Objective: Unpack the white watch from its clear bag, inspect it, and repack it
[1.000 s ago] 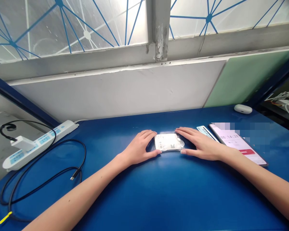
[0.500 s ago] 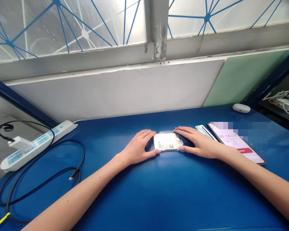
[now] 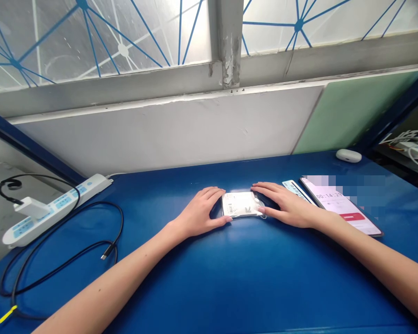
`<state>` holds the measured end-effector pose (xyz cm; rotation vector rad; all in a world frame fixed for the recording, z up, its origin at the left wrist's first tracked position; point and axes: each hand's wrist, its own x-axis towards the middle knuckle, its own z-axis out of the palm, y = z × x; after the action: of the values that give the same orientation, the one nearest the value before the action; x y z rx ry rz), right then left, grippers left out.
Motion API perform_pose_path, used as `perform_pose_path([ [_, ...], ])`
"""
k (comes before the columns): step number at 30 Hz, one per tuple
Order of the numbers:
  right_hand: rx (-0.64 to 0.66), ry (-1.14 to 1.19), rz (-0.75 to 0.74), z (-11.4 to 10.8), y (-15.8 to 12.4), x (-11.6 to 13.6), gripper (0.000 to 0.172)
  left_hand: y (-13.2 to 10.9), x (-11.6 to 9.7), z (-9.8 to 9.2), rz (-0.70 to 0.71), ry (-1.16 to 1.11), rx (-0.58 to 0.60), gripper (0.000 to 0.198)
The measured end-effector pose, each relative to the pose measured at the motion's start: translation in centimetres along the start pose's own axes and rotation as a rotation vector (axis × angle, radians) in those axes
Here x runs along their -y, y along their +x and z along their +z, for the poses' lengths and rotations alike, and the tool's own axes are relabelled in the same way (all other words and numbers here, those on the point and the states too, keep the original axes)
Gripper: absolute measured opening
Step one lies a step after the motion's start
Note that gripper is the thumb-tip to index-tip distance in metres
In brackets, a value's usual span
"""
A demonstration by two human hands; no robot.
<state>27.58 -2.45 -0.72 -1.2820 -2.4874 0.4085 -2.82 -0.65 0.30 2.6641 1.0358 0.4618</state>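
A small, flat white packet (image 3: 241,204) with dark print lies on the blue table, wrapped in clear plastic that shines at its right end. My left hand (image 3: 204,211) holds its left edge, fingers at the far corner and thumb at the near one. On the opposite side, my right hand (image 3: 285,204) grips the right edge the same way, its thumb pressing the plastic at the near right corner. What the packet contains cannot be seen.
Right of my hands lie a pale blue card (image 3: 296,191) and a phone (image 3: 348,208) showing a timer. A white earbud case (image 3: 349,156) sits behind them. On the left, a power strip (image 3: 62,202) carries a charger (image 3: 30,208) with a looped black cable (image 3: 55,271).
My right thumb has shifted slightly up and inward onto the packet's plastic. My left hand and the packet have stayed in place.
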Motion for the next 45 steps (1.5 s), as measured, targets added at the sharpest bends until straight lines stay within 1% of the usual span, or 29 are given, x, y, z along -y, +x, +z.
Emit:
perform_pose_path([
  [3,-0.041,0.010,0.030,0.4,0.1,0.2,0.057,0.0,0.0,0.0,0.005,-0.011,-0.012,0.068],
  [7,-0.131,-0.033,0.088,1.2,0.5,0.9,0.062,0.1,-0.1,0.0,0.002,-0.021,-0.023,0.066],
  [10,-0.195,-0.061,0.094,1.6,0.7,1.6,0.064,0.1,-0.1,0.0,-0.017,-0.006,-0.014,0.070],
  [12,-0.215,-0.064,0.087,1.7,0.8,1.9,0.062,0.2,-0.2,0.0,-0.025,0.029,0.019,0.074],
  [15,-0.204,-0.069,0.079,1.7,0.7,2.0,0.056,0.3,-0.2,0.1,-0.030,0.082,0.091,0.075],
  [17,-0.196,-0.072,0.087,1.7,0.6,1.9,0.053,0.3,-0.2,0.0,-0.041,0.088,0.110,0.073],
  [20,-0.230,-0.061,0.103,1.8,0.5,1.8,0.054,0.3,-0.2,0.0,-0.052,0.075,0.110,0.071],
  [22,-0.241,-0.052,0.086,1.9,0.5,1.9,0.055,0.3,-0.2,0.0,-0.052,0.074,0.111,0.071],
  [27,-0.233,-0.056,0.039,2.1,0.5,2.2,0.050,0.3,-0.1,0.0,-0.049,0.057,0.091,0.069],
  [31,-0.242,-0.061,0.024,2.1,0.4,2.2,0.051,0.4,-0.1,-0.1,-0.053,0.044,0.094,0.069],
  [37,-0.221,-0.089,0.010,1.9,0.5,2.6,0.053,0.5,0.0,0.0,-0.062,0.003,0.059,0.066],
  [42,-0.240,-0.015,0.016,1.9,0.5,2.4,0.046,0.4,0.2,-0.1,-0.060,0.001,0.059,0.067],
  [45,-0.254,0.086,0.061,1.9,0.5,1.8,0.044,0.4,0.1,-0.1,-0.061,0.010,0.071,0.067],
])
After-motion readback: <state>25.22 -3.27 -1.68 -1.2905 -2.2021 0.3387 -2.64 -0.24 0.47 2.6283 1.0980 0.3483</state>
